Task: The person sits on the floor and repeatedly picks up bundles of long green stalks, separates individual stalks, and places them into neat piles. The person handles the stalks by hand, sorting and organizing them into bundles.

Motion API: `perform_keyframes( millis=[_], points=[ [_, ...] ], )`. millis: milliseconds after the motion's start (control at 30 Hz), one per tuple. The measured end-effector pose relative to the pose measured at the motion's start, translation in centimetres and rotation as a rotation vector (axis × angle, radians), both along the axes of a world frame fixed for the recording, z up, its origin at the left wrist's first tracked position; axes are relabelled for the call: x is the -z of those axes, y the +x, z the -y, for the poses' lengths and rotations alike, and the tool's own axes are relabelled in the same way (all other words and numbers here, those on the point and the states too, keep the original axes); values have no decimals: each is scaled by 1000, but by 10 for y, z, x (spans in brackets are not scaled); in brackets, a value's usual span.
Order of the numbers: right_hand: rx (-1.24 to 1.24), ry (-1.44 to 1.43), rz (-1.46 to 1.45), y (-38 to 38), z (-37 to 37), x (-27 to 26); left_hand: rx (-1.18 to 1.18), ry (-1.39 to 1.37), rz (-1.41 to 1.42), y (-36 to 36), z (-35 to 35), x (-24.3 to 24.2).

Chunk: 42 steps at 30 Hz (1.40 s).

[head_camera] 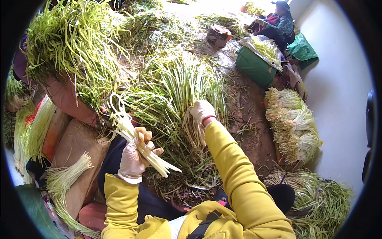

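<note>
My left hand, in a pale glove with worn, tan fingertips, grips a small bunch of peeled white stalks. Their cut-looking ends point down to the right, and a thin stem loops up at the top. In front of me spreads a heap of long green leafy stalks, possibly chives or garlic shoots. My right hand, gloved and with a red band at the wrist, is closed around some stalks of this heap near their brownish lower ends. Its fingertips are hidden from view.
Tied bundles of pale stalks line the right wall, above a greener pile. More loose pale stalks lie on a brown board at left. Leafy trimmings rise at upper left. A person sits far right behind a green sack.
</note>
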State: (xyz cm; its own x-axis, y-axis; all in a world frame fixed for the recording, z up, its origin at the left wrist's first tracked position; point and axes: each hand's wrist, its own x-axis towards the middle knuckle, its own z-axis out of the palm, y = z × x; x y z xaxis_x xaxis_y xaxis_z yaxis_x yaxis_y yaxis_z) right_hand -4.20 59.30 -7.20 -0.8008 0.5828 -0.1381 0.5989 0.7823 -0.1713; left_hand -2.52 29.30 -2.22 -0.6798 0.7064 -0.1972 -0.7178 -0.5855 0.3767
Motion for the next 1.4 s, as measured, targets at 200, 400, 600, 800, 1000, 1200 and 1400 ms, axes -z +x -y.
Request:
perform_keyframes(
  millis=[200,400,600,800,1000,1200,1400],
  points=[
    [-152,-726,-1016,61,9,-69,84,134,-24,-9,9,8],
    [-109,-1406,-673,113,88,-55,53,-127,-75,-3,0,15],
    [-406,-1115,-468,151,135,-24,-22,-452,-340,8,-19,27],
    [-109,-1607,-415,145,140,-26,98,-634,-381,21,-23,35],
    [148,-1578,-638,143,145,-21,20,-420,-316,24,-17,27],
    [-253,-476,-105,181,103,17,-140,-290,-217,-4,3,14],
    [-271,-591,-176,167,92,-18,-57,-406,-271,7,-8,17]
  ],
)
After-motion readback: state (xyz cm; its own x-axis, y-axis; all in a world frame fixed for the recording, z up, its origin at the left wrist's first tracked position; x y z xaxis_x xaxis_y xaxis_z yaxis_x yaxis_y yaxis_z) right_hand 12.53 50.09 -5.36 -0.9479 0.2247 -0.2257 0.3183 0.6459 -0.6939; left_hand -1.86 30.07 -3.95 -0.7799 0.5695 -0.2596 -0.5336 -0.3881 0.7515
